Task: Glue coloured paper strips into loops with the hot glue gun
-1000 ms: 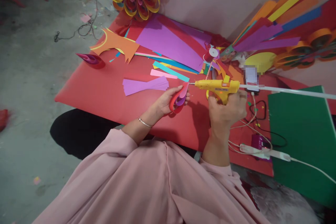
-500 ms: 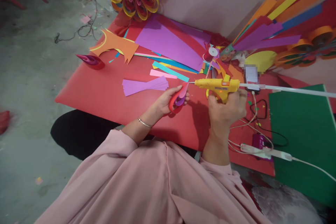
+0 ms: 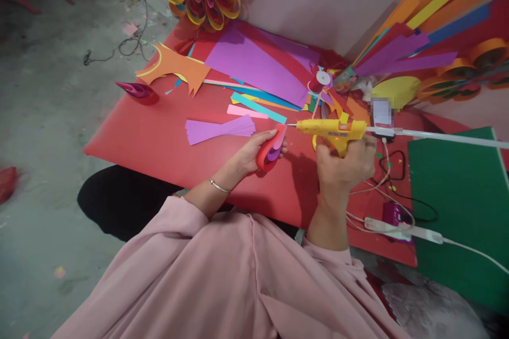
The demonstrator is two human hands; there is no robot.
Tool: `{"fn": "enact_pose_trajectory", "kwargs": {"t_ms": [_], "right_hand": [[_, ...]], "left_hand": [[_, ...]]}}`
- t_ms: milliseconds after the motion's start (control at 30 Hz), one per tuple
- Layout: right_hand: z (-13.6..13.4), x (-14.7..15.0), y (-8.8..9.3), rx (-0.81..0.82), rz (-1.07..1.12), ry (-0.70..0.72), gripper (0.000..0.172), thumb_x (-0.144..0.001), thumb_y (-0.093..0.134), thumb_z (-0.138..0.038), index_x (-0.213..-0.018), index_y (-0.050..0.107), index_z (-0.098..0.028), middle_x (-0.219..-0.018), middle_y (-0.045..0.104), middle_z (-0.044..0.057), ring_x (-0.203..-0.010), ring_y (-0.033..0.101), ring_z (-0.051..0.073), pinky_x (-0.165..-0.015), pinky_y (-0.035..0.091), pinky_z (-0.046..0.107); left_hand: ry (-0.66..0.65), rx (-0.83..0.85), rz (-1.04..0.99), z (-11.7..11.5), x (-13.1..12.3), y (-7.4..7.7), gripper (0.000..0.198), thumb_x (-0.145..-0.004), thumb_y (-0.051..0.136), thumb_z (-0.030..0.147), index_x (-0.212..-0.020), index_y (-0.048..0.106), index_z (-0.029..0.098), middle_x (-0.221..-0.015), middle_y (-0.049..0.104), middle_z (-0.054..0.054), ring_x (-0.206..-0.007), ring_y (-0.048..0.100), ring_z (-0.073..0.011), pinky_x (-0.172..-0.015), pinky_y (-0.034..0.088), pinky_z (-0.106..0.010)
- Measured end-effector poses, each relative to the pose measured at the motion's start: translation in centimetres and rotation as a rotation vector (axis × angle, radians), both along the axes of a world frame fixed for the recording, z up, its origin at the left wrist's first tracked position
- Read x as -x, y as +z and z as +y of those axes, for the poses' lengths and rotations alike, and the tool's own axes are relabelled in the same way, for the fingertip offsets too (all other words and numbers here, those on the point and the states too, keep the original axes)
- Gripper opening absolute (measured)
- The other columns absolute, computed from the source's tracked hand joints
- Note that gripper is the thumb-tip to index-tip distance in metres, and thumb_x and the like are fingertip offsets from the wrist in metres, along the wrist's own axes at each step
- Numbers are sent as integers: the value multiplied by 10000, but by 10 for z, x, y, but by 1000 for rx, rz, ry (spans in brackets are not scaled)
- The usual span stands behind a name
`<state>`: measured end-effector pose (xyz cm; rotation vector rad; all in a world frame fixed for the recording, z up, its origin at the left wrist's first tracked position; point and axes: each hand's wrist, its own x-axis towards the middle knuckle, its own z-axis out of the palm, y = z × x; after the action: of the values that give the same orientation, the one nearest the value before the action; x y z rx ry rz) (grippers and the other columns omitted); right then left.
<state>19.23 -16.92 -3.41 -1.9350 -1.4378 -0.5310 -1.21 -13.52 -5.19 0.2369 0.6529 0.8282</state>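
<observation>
My left hand (image 3: 254, 151) is closed on a looped paper petal (image 3: 265, 157), red outside with pink and purple loops inside. In my right hand (image 3: 347, 161) is a yellow glue gun (image 3: 332, 128), with a long white glue stick (image 3: 449, 137) sticking out of its back. The gun's metal nozzle points left, at or very near the pinched tip of the petal. A fan of purple paper strips (image 3: 218, 130) lies on the red table (image 3: 170, 143) just left of my left hand. Behind it are a pink strip (image 3: 246, 112) and a turquoise strip (image 3: 260, 108).
A finished-looking petal (image 3: 137, 92) rests at the table's left. Purple sheets (image 3: 254, 63) and orange paper (image 3: 175, 69) lie at the back, near a thread spool (image 3: 320, 82). A phone (image 3: 382, 114), cables and a white power strip (image 3: 401, 229) are on the right, beside a green board (image 3: 457, 196).
My right hand and the glue gun have shifted very slightly right. The petal in my left hand has turned a little, its loops looking narrower.
</observation>
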Motion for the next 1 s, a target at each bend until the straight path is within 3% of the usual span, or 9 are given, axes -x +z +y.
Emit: {"fn": "enact_pose_trajectory", "kwargs": {"t_ms": [167,300,567,700,900,1000], "right_hand": [[2,0,0,-1,-9,4,284,-736,670,-355,-987,638,-227,-1121,714,157,-981,712,322,-824,561,446],[2,0,2,-8,-20,-12,246,-734,674,-356,-946,624,-243,-1108,712,146,-979,711,322,-828,564,446],[0,0,0,12,-9,-3,277,-715,669,-350,-967,621,-245,-1103,708,137,-983,709,322,-836,565,450],[1,-1,3,5,17,-4,267,-720,667,-360,-951,595,-245,-1114,695,151,-1010,700,338,-874,565,483],[1,0,3,27,12,0,280,-726,667,-355,-972,590,-245,-1128,682,146,-1014,692,332,-877,566,485],[1,0,1,21,-19,-4,279,-722,665,-347,-974,598,-247,-1143,692,144,-1011,697,322,-850,567,458]], "left_hand": [[46,-65,20,-2,-2,-6,199,-1038,634,247,-921,725,113,-760,750,-65,-660,746,-164,-655,602,-264],[54,-139,30,-4,-2,-8,218,-966,760,324,-906,719,118,-776,751,-62,-679,752,-169,-680,602,-264],[72,-153,29,-4,-3,-5,213,-937,763,324,-904,707,121,-759,735,-52,-680,747,-172,-669,598,-264],[73,-154,56,-3,-3,-5,272,-915,807,382,-900,690,137,-743,722,-39,-670,736,-162,-685,598,-264],[103,-231,134,-4,-5,-14,413,-796,898,500,-904,686,163,-777,746,-38,-670,728,-162,-556,519,-232],[168,-254,184,-5,-7,-16,438,-750,937,494,-940,701,178,-815,771,-26,-715,749,-157,-625,556,-236]]}}
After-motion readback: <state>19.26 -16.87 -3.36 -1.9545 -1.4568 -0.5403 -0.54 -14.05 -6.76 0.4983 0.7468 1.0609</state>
